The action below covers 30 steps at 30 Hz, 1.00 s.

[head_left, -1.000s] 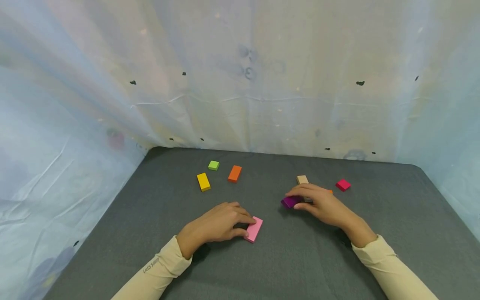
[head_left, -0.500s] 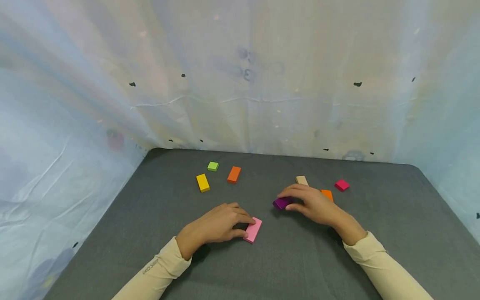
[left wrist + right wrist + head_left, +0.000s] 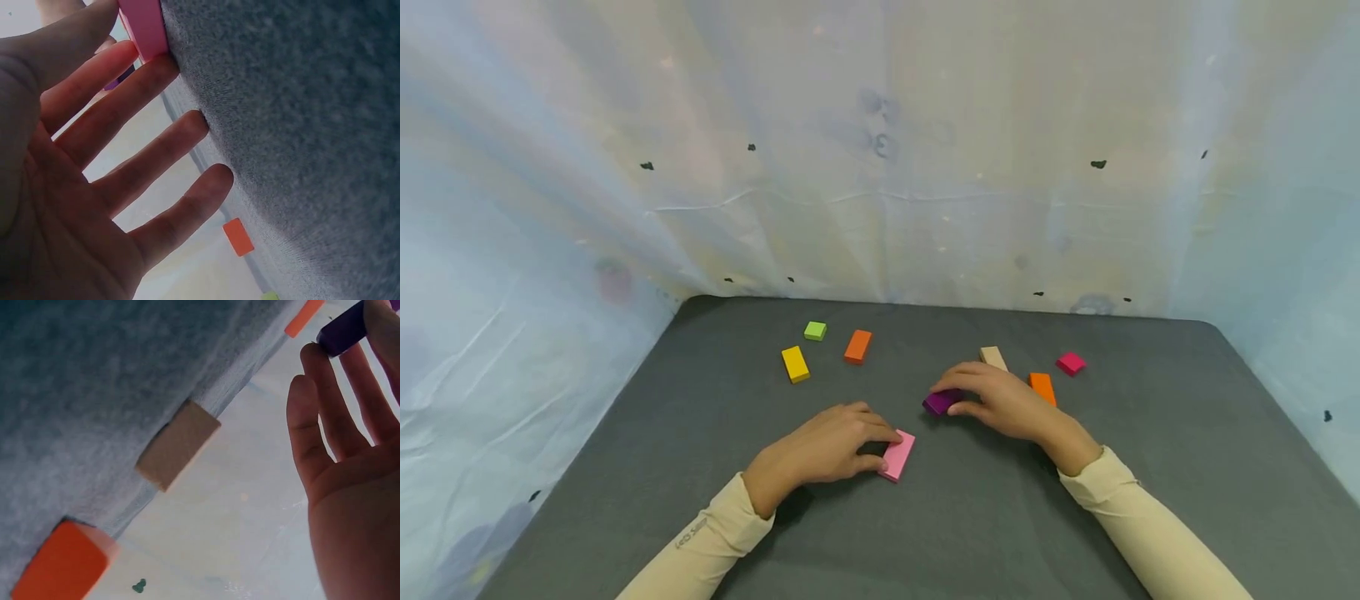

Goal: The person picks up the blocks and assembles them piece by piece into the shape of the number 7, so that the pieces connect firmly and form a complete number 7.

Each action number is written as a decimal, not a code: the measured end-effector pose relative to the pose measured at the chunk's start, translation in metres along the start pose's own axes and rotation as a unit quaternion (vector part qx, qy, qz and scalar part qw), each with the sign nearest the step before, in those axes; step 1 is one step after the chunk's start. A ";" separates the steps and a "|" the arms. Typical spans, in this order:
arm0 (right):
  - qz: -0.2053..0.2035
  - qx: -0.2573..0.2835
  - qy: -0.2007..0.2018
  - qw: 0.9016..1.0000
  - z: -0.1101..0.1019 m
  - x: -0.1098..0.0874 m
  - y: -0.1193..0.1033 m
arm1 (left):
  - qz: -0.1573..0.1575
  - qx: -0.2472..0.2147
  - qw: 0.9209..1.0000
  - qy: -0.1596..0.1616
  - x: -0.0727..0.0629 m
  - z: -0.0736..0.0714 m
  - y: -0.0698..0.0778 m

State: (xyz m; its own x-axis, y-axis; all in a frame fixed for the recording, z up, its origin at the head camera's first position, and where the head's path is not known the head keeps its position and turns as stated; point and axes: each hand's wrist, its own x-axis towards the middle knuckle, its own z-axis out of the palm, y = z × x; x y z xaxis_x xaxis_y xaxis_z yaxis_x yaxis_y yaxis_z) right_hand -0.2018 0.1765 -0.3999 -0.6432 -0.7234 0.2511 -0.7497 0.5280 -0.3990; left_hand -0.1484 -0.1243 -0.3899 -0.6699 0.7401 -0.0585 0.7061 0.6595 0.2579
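Observation:
In the head view my left hand [image 3: 823, 447] pinches a pink block [image 3: 898, 456] between thumb and fingers. The block lies flat on the dark grey table; up close in the left wrist view, my other fingertips come down near the cloth. My right hand [image 3: 1000, 402] grips a purple block [image 3: 941, 402], just beyond the pink one and to its right. In the right wrist view this purple block [image 3: 342, 329] sits between thumb and fingers, apparently a little above the surface. Behind the right hand lie a tan wooden block [image 3: 992, 357] and an orange block [image 3: 1042, 388].
A red block [image 3: 1071, 364] lies at the back right of the grey table [image 3: 985, 533]. Towards the back left are a yellow block [image 3: 795, 364], a lime green block [image 3: 815, 331] and a dark orange block [image 3: 858, 347]. A pale patterned cloth [image 3: 925, 167] hangs behind.
My right hand has carried the purple block leftward, nearer the pink block, uncovering the orange block behind it. My left hand keeps its hold on the pink block. The head view has shifted slightly.

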 end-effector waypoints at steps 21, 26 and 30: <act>-0.013 -0.023 -0.014 1.000 0.010 0.021 -0.008 | 0.003 -0.002 1.000 0.007 0.000 0.000 -0.001; -0.030 -0.044 -0.030 0.998 0.015 0.021 -0.010 | 0.003 0.014 1.000 0.009 -0.002 0.001 0.000; -0.033 -0.050 -0.031 0.998 0.014 0.021 -0.010 | 0.010 0.032 0.999 0.018 -0.002 0.002 0.001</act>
State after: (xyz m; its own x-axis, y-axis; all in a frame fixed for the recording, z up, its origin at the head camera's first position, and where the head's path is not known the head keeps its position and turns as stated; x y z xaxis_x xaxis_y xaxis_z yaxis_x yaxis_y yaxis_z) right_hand -0.2054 0.1494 -0.4028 -0.5834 -0.7827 0.2167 -0.8038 0.5182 -0.2924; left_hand -0.1462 -0.1247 -0.3913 -0.6622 0.7491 -0.0189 0.7322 0.6521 0.1966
